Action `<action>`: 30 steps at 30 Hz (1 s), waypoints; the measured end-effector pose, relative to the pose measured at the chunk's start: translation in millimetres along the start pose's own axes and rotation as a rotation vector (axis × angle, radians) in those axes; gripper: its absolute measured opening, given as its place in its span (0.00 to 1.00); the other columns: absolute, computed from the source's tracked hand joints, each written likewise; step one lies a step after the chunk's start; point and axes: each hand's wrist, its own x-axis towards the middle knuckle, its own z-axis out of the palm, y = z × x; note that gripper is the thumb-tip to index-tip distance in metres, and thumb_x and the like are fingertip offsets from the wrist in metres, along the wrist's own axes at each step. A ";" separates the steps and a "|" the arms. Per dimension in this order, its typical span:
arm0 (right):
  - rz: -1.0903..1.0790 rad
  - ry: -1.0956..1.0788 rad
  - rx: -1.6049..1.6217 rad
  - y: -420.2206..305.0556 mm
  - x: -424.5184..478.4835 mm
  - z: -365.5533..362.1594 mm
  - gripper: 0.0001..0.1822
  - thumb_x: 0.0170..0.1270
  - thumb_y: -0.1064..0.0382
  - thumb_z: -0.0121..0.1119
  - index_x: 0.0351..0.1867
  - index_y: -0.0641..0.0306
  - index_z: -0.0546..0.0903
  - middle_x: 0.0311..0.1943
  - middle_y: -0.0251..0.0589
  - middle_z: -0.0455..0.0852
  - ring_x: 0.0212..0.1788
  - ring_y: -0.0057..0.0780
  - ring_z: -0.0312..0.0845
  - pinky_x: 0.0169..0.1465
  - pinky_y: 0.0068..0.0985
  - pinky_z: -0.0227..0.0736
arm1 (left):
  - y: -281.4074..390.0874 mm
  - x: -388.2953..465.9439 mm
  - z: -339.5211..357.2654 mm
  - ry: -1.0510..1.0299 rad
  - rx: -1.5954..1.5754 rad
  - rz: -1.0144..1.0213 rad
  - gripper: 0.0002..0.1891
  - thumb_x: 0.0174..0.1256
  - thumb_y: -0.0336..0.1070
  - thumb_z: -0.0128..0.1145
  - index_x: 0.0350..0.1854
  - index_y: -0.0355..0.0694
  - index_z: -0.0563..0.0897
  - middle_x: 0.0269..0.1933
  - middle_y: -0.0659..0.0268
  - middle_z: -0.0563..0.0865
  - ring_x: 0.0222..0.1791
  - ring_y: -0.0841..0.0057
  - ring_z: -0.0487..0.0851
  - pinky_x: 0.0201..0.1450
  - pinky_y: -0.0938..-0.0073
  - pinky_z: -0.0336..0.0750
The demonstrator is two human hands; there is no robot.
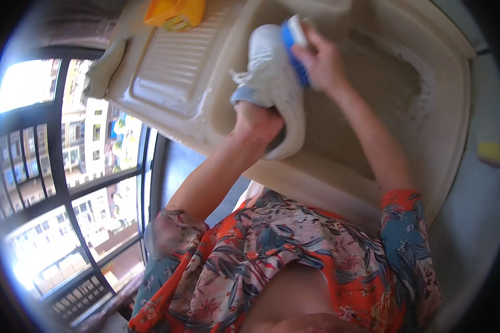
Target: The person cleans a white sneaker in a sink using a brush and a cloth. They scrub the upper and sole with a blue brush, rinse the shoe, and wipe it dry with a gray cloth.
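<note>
A white shoe [262, 62] with a pale blue collar lining is held over the near left part of a laundry sink. My left hand [258, 118] is pushed into the shoe's opening, so its fingers are hidden inside. In my right hand [323, 62] is a scrubbing brush [293, 52] with a blue and white body. The brush lies against or very close to the right side of the shoe; contact cannot be told for certain. Below both hands, cloudy brownish water [354, 112] with some foam at its edge lies in the basin.
Left of the basin is the sink's ribbed washboard [171, 66], with a yellow-orange plastic container [175, 12] at its far end. A pale cloth-like item [106, 70] hangs over the sink's left edge. A yellow sponge-like item [488, 152] lies at the far right. Windows [66, 166] stand at left.
</note>
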 end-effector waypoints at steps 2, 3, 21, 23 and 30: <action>0.033 0.016 0.210 -10.7 24.8 -24.3 0.27 0.59 0.59 0.60 0.60 0.63 0.71 0.42 0.44 0.82 0.41 0.23 0.77 0.46 0.22 0.72 | -3.0 3.2 4.5 -0.029 -0.009 -0.046 0.18 0.65 0.44 0.50 0.54 0.41 0.75 0.52 0.61 0.80 0.53 0.65 0.77 0.59 0.61 0.69; 0.005 0.026 0.259 -26.1 14.0 -24.3 0.26 0.59 0.60 0.60 0.59 0.65 0.72 0.43 0.42 0.83 0.41 0.19 0.75 0.46 0.19 0.71 | 4.5 -1.4 9.0 -0.016 -0.022 -0.065 0.18 0.65 0.44 0.50 0.53 0.41 0.75 0.52 0.62 0.80 0.52 0.66 0.77 0.58 0.62 0.70; 0.233 -0.138 0.213 -23.7 47.6 -18.1 0.28 0.56 0.55 0.63 0.58 0.64 0.73 0.42 0.37 0.83 0.40 0.21 0.77 0.47 0.21 0.71 | 8.9 -7.0 3.2 -0.025 -0.002 -0.070 0.20 0.66 0.44 0.47 0.56 0.42 0.72 0.55 0.61 0.77 0.55 0.63 0.74 0.60 0.59 0.68; 0.141 -0.077 0.090 9.2 49.3 -32.4 0.28 0.56 0.54 0.62 0.59 0.58 0.73 0.46 0.43 0.82 0.45 0.25 0.78 0.49 0.22 0.71 | 17.4 -12.3 8.8 -0.012 -0.061 -0.134 0.20 0.66 0.44 0.47 0.57 0.42 0.72 0.56 0.61 0.77 0.56 0.63 0.74 0.60 0.59 0.67; 0.139 -0.293 -1.111 87.3 -62.8 -48.2 0.31 0.52 0.57 0.61 0.61 0.46 0.69 0.45 0.49 0.77 0.48 0.46 0.75 0.49 0.37 0.72 | 38.1 -14.6 -5.5 -0.236 -0.251 -0.155 0.22 0.68 0.41 0.42 0.61 0.37 0.68 0.62 0.57 0.72 0.63 0.60 0.67 0.68 0.57 0.56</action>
